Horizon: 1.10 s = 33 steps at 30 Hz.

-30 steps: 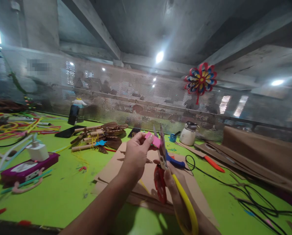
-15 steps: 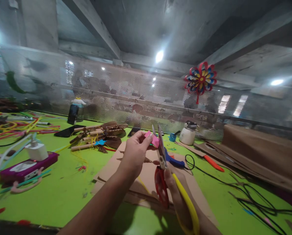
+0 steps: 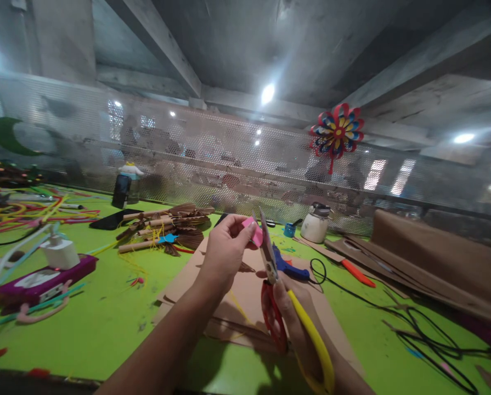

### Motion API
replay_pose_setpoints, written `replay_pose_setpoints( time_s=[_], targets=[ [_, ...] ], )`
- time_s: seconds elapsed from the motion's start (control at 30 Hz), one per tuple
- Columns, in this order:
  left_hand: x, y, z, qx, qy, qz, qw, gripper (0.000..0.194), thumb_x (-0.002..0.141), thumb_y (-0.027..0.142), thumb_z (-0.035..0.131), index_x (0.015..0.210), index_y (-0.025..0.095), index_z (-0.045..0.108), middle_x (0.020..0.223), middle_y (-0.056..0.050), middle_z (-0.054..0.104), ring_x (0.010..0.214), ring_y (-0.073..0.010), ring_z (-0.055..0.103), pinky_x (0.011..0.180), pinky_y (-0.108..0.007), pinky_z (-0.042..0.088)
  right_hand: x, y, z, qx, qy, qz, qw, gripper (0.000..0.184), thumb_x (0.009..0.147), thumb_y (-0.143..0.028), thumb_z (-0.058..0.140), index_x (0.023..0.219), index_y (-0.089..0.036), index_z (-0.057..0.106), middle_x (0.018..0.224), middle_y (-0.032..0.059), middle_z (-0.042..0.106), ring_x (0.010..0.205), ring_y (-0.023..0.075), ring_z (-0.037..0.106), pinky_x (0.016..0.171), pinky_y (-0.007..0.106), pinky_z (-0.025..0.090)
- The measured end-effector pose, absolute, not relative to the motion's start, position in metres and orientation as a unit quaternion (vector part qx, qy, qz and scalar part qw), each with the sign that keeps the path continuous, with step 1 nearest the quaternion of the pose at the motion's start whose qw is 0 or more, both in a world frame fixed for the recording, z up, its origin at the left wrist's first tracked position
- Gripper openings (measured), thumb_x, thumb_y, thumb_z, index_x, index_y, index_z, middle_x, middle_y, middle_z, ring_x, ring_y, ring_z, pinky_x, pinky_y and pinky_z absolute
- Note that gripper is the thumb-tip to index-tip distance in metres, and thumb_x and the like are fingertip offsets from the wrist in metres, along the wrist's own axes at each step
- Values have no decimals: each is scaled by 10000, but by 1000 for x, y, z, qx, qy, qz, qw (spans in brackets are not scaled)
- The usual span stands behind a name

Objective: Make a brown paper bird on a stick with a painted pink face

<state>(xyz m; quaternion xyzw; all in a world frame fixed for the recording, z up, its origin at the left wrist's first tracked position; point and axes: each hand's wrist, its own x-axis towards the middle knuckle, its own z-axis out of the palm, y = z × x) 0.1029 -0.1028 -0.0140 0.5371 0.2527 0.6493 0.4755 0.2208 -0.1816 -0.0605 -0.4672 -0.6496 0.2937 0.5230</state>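
Between the thumb and fingers of my left hand [image 3: 225, 249] is a small folded pink piece [image 3: 256, 235], which looks like paper or felt. My right hand [image 3: 297, 307] grips scissors [image 3: 272, 269] with one red and one yellow handle. Their blades point up and stand slightly apart, right beside the pink piece's right edge. Whether the blades touch it, I cannot tell. Below both hands lie brown paper sheets [image 3: 311, 323] on the green table. Behind the scissors rests a blue glue gun [image 3: 292, 269] with a black cord.
Bundled brown paper crafts with stick handles [image 3: 171, 225] lie left of centre. A purple power strip [image 3: 43, 285] holds a white plug. To the right are an orange-handled knife [image 3: 358, 272], a white jug [image 3: 315, 225], black cables [image 3: 426, 329] and stacked brown card [image 3: 430, 252]. A perforated screen [image 3: 229, 159] stands behind.
The scissor blades have shifted slightly left and their tips have drawn a little closer together. My left hand still pinches the pink piece, turned slightly.
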Motion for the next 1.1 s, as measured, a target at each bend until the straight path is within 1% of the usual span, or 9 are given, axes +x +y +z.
replay_pose_setpoints(
  time_s=[0.07,0.17,0.33,0.5,0.67,0.73,0.83,0.93,1.1],
  targets=[
    [103,-103,-14,537,260,651,469,161,733,226,658,829,130,571,659,-7,617,571,-98,563,560,-210,483,220,-182,-60,-471,-647,299,520,495,867,-587,342,902,-144,560,574,-18,455,434,82,390,389,197,316],
    [103,-103,-14,533,258,659,465,163,735,216,655,832,124,562,657,-9,614,576,-97,563,564,-208,482,217,-183,-61,-466,-638,318,524,495,882,-564,335,1009,-131,538,556,-42,430,399,69,377,410,204,332],
    [103,-101,-14,528,263,667,456,177,725,219,664,835,120,565,643,-8,605,576,-103,562,542,-207,480,212,-186,-63,-456,-606,359,544,479,881,-557,348,1035,-135,514,547,-62,408,350,52,329,348,187,263],
    [102,-100,-14,509,260,676,466,240,687,221,701,865,127,570,639,6,595,571,-98,570,540,-199,485,212,-188,-60,-461,-603,366,538,482,872,-555,376,1037,-125,520,487,-74,403,329,55,314,330,182,246],
    [100,-100,-17,501,297,672,457,293,688,299,709,898,157,562,663,5,604,523,-96,545,376,-146,393,212,-184,-64,-454,-594,380,545,489,871,-566,368,1040,-133,520,490,-76,394,328,53,297,324,177,239],
    [101,-100,-19,503,287,676,456,283,683,276,712,892,154,565,680,1,614,529,-93,551,405,-156,422,213,-182,-65,-459,-588,368,555,504,851,-590,386,1017,-140,538,512,-64,408,353,55,308,333,175,250],
    [105,-101,-21,520,253,673,461,309,678,204,703,951,152,568,747,-3,621,577,-95,576,514,-198,496,215,-180,-64,-473,-591,332,563,528,825,-626,395,957,-144,565,544,-40,443,391,64,340,345,176,272],
    [108,-103,-22,509,249,677,470,326,688,165,677,994,144,568,768,1,602,625,-92,580,571,-201,506,215,-181,-63,-481,-592,320,562,531,830,-624,386,966,-145,569,519,-40,437,378,73,352,342,185,281],
    [105,-102,-18,484,220,665,525,365,655,136,679,1001,102,569,751,-1,585,696,-104,587,629,-196,489,216,-180,-64,-467,-622,311,547,493,854,-570,405,1031,-134,551,506,-47,440,369,73,346,357,197,290]
  ],
)
